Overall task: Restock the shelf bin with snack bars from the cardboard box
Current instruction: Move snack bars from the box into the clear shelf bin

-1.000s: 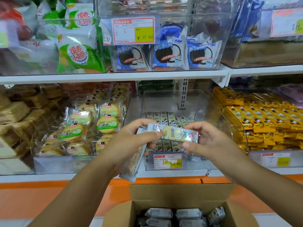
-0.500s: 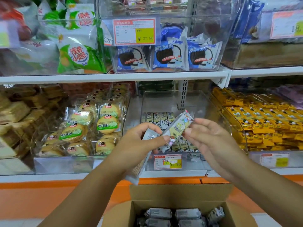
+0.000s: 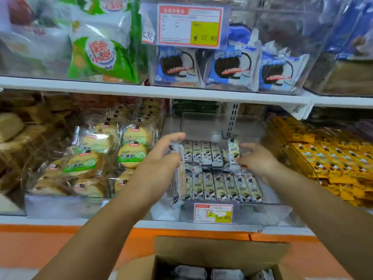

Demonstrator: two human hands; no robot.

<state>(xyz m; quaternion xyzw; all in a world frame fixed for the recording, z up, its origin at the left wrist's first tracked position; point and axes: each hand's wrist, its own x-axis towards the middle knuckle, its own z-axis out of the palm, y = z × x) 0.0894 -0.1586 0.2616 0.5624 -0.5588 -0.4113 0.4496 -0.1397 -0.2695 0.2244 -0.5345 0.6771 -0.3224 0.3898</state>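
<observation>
- Writing first: at 12 o'clock a red-bordered price tag (image 3: 189, 27) with a yellow block reads "¥ 27.80". The smaller tag (image 3: 213, 213) on the bin's front gives me only ".80" clearly; the rest is smeared.
- At 10 o'clock I see a green bag (image 3: 101, 55) with red Chinese characters on a white roundel. The blue cookie packs (image 3: 232, 67) at 1 o'clock have lettering too blurred for me to read.
- Round biscuit packs (image 3: 132, 152) with green labels sit at 9 o'clock, and yellow packs (image 3: 323, 158) at 3 o'clock.
- Dead centre is the clear shelf bin (image 3: 222, 122). Rows of bars (image 3: 222, 186) lie flat in it, side by side, long axes running 12 to 6, with a small cartoon figure printed toward the near end.
- The right hand (image 3: 256, 160) is inside the bin on its 3 o'clock side, thumb and fingertips pinched on one snack bar (image 3: 233, 150). That bar is raised on end at the right end of the back row, long axis 12 to 6, top pointing to 12.
- The left hand (image 3: 163, 156) is at the bin's 9 o'clock edge, forefinger stretched toward 1 o'clock. The other fingers are clamped round a bundle of bars (image 3: 178, 178) that hangs toward 6, long axis near vertical.
- At 6 o'clock the cardboard box (image 3: 201, 251) stands open, flap up, with grey wrapped bars (image 3: 189, 272) showing inside.
</observation>
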